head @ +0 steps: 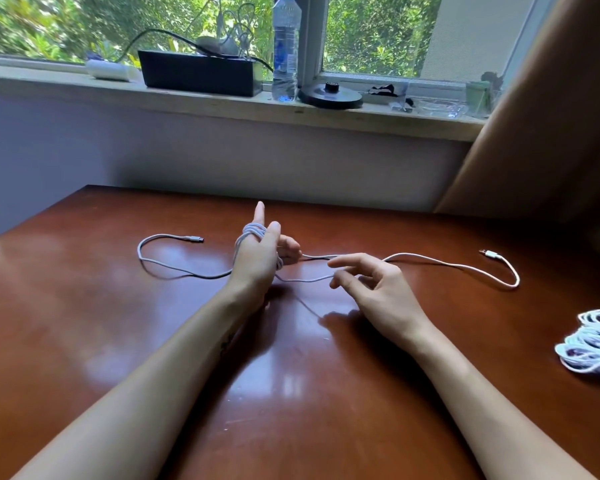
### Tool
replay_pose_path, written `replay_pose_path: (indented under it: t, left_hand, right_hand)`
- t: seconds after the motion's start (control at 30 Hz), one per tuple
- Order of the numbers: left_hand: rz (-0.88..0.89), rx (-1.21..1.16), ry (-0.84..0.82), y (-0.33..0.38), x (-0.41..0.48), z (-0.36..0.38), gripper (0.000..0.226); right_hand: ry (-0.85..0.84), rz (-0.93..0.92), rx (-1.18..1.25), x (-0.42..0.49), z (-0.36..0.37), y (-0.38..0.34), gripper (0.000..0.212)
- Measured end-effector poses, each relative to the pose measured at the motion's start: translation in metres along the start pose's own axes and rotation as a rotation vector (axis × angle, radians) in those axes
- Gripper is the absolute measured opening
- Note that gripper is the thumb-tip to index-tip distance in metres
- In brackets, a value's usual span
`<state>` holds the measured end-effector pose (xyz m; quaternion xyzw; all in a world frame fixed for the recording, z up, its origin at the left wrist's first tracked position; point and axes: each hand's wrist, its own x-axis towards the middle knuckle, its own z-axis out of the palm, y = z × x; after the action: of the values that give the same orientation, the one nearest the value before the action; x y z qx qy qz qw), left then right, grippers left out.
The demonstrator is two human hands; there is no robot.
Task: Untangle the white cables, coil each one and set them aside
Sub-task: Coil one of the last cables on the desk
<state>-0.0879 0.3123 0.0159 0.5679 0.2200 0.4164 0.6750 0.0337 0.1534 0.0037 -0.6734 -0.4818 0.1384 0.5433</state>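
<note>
Daylight is coming in through a window full of green leaves, and under it a sill [222, 109] is carrying a black box [198, 72], a clear water bottle [285, 46] and a round black base [329, 95]. In front of it a polished reddish-brown table [136, 341] is reflecting the light.

Over the middle of the table the person is holding the left hand [260, 258] upright, forefinger pointing up, with several turns of the white cable [447, 265] wound around the palm and the lower fingers curling in on the strand that is leaving toward the right. One loose end is lying in a loop on the table to the left, ending in a small plug [196, 239]. The other end is trailing right along the tabletop, bending back to a second plug [488, 253].

The right hand [371, 289] is hovering just beside the left, fingers half-curled, thumb and forefinger parted with the cable running to them; I cannot tell whether it is actually gripping it.

At the table's right edge, well apart from the hands, a coiled bundle [593, 344] of white cable is lying flat.
</note>
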Motion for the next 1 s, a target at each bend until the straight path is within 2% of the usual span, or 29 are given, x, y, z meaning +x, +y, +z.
replay_pose_path:
  t: [0.07, 0.17, 0.27, 0.4, 0.5, 0.6, 0.77, 0.87, 1.0]
  left_hand:
    - [-0.019, 0.108, -0.034, 0.000, -0.004, 0.002, 0.058]
    - [-0.083, 0.237, -0.113, 0.000, -0.010, 0.005, 0.035]
    - [-0.121, 0.299, -0.191, 0.000, -0.014, 0.007, 0.034]
    - [-0.193, 0.191, -0.241, 0.004, -0.018, 0.013, 0.051]
    - [-0.247, 0.115, -0.321, 0.003, -0.020, 0.015, 0.087]
    - [-0.298, 0.105, -0.406, 0.002, -0.023, 0.017, 0.105]
    - [-0.324, 0.165, -0.589, 0.003, -0.027, 0.019, 0.107]
    - [-0.350, 0.197, -0.619, 0.005, -0.030, 0.019, 0.098]
    - [-0.379, 0.286, -0.643, 0.007, -0.032, 0.018, 0.100]
  right_hand:
    - [0.015, -0.034, -0.001, -0.001, -0.001, -0.001, 0.020]
    - [0.024, -0.075, 0.036, 0.000, -0.002, -0.003, 0.025]
    - [0.033, -0.127, 0.031, -0.001, 0.000, -0.008, 0.027]
    - [0.084, -0.207, -0.061, -0.001, 0.002, -0.005, 0.030]
    - [0.115, -0.270, -0.097, 0.000, 0.005, -0.005, 0.031]
    - [0.123, -0.348, -0.127, 0.000, 0.006, -0.005, 0.026]
    - [0.082, -0.419, -0.238, 0.002, 0.007, -0.003, 0.030]
    - [0.064, -0.461, -0.284, 0.002, 0.009, -0.003, 0.033]
    - [0.022, -0.471, -0.299, 0.003, 0.009, -0.003, 0.034]
